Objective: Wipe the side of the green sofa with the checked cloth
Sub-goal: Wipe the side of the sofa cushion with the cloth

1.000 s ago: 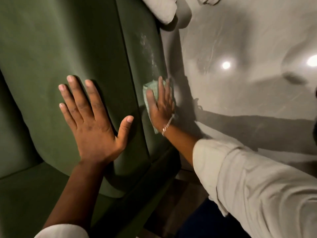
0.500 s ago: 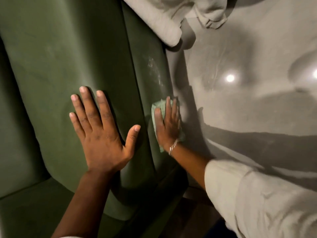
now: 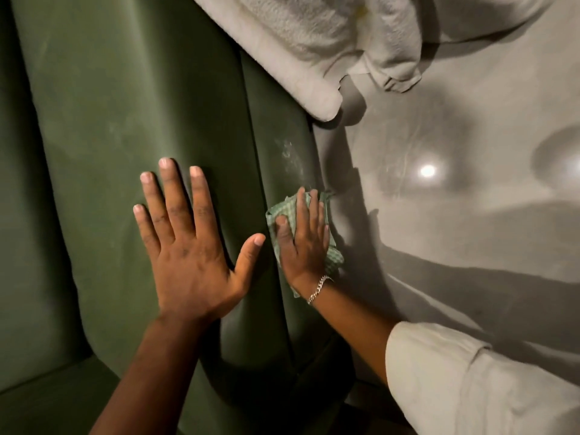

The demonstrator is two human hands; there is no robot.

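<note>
While left hand (image 3: pixel 191 255) braces, right hand (image 3: pixel 304 243) (flat) presses cloth (image 3: pixel 333 256).

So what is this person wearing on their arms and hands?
Both hands are bare, no gloves. The right hand has a silver chain bracelet at the wrist, and a loose pale sleeve is pushed up the right forearm. The left hand wears no jewellery; its forearm is uncovered.

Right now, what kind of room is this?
Likely a living room in a home: a green sofa, a pale towel draped over its arm, and a glossy grey floor reflecting ceiling lights.
</note>
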